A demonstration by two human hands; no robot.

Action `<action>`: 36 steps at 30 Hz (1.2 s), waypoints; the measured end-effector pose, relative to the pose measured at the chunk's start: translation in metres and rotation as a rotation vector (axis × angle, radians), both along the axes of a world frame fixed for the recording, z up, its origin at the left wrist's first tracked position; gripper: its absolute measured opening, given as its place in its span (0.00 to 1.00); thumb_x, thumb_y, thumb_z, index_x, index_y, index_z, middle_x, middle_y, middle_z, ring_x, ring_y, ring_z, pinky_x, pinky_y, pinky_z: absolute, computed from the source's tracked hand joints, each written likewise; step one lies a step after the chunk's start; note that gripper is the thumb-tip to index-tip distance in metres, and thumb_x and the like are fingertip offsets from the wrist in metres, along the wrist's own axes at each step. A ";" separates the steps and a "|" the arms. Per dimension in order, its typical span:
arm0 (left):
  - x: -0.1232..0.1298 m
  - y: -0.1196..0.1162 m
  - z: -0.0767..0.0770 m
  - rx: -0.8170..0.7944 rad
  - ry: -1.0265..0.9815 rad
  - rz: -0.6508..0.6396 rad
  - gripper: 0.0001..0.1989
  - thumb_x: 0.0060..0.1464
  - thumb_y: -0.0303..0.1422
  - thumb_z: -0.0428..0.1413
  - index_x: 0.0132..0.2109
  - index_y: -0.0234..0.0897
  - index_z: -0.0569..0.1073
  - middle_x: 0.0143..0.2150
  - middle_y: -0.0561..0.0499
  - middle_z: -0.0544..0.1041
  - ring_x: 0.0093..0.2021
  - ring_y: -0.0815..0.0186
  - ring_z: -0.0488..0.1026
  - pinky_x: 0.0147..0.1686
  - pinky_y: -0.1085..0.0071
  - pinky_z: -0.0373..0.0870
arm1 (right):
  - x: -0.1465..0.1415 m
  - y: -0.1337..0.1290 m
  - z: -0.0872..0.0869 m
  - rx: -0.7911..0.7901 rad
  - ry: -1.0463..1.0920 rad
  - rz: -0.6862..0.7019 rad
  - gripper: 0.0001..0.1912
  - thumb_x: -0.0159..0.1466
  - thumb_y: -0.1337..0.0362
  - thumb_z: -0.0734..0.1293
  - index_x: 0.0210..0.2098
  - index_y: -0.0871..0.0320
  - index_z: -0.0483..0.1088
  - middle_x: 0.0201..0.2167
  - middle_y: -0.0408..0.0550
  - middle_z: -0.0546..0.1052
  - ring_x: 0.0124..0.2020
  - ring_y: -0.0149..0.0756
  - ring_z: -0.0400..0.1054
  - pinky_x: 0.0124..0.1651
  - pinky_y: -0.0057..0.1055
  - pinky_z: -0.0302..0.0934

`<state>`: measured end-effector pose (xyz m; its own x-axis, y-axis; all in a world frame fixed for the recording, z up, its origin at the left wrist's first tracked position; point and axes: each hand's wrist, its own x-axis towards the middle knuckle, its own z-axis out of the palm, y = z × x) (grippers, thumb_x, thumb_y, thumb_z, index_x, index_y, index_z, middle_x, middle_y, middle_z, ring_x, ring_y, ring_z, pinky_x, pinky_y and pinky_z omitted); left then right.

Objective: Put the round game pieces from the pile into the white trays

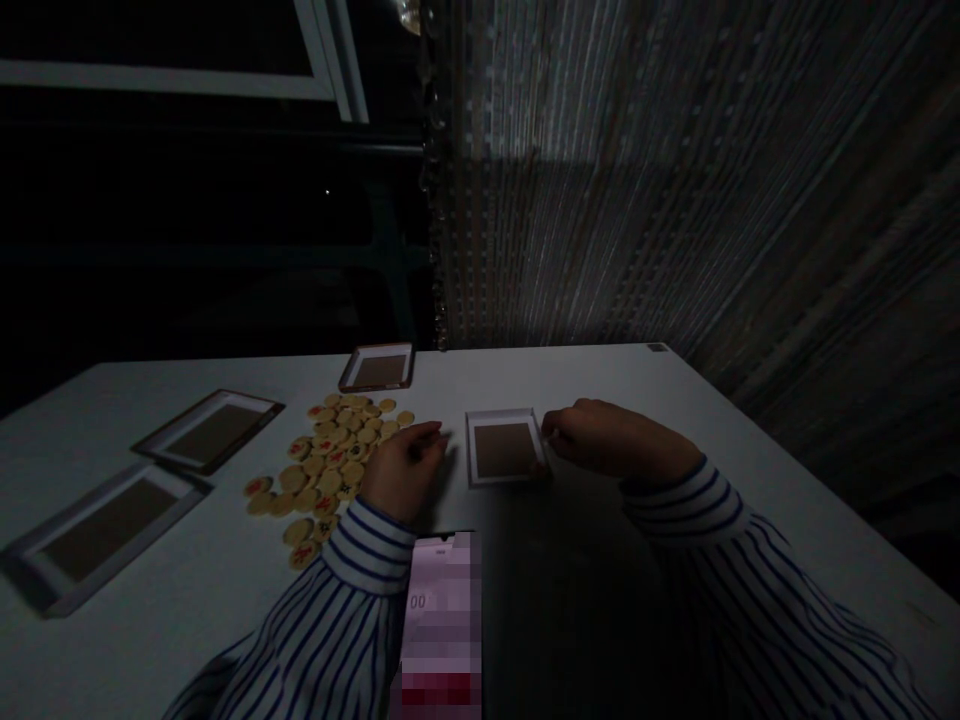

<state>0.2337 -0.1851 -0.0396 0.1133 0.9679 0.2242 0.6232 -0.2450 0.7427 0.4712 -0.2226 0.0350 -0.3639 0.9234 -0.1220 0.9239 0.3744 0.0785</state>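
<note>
Tray (504, 450) dimly lit, lower right corner obscured by shadow.
Flanked by left hand (400, 472) and right hand (600, 435), fingers (570, 424) curled; whether anything is gripped cannot be told.

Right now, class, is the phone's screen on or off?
On: the screen glows pink, brighter than the dim table, with digits showing.

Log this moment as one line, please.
left hand: between round pieces and rightmost tray, grip unclear | right hand: at tray's right edge, contact unclear | lit screen: beside left sleeve
</note>
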 end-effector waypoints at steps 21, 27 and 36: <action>-0.065 -0.019 0.034 0.035 -0.202 0.183 0.20 0.41 0.43 0.55 0.39 0.35 0.74 0.36 0.47 0.77 0.37 0.61 0.73 0.39 0.67 0.69 | -0.028 -0.013 0.018 0.236 0.127 0.057 0.16 0.63 0.63 0.53 0.44 0.58 0.68 0.35 0.50 0.75 0.37 0.36 0.67 0.39 0.30 0.54; -0.084 -0.021 0.037 0.033 -0.194 0.191 0.19 0.40 0.43 0.55 0.38 0.35 0.74 0.34 0.48 0.77 0.37 0.61 0.73 0.37 0.68 0.71 | -0.035 -0.016 0.020 0.307 0.212 0.043 0.16 0.62 0.64 0.53 0.43 0.58 0.68 0.38 0.50 0.74 0.39 0.36 0.66 0.43 0.30 0.55; -0.114 -0.032 0.037 0.074 -0.183 0.267 0.19 0.43 0.44 0.53 0.37 0.34 0.74 0.35 0.48 0.77 0.38 0.61 0.72 0.38 0.69 0.69 | -0.052 -0.014 0.016 0.341 0.282 0.069 0.16 0.62 0.64 0.54 0.43 0.60 0.68 0.40 0.50 0.74 0.41 0.37 0.66 0.45 0.33 0.57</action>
<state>0.1199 -0.2170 -0.0029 -0.1911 0.9382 0.2885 0.5308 -0.1485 0.8344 0.4188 -0.2370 0.0509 -0.4011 0.8661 0.2982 0.9009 0.4319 -0.0428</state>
